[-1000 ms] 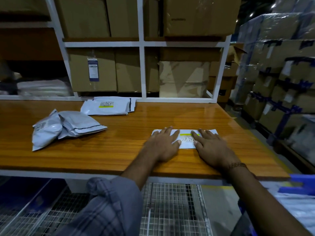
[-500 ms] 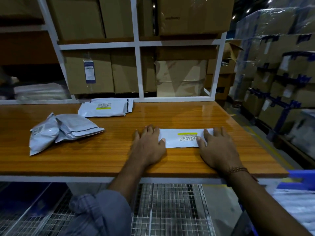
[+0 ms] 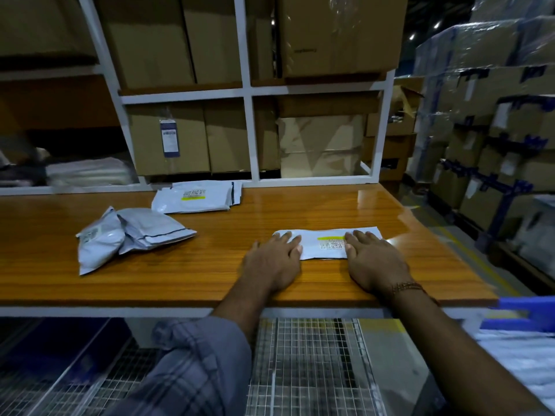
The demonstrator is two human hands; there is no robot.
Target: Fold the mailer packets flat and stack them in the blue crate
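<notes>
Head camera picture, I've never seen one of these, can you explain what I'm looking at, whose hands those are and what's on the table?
No machine here: the camera sits on a person's head and looks forward and down, so the two arms coming from the bottom edge are that person's own.

The left hand and right hand lie with straight fingers on a folded white mailer, pressing it flat on the wooden table. Nothing is held in a grip.

Further left lie two puffy grey packets, not yet flattened. Behind them, near the shelf, is a flat mailer pile.

At the lower right edge, part of a blue crate shows. Cardboard boxes fill the shelves behind.
</notes>
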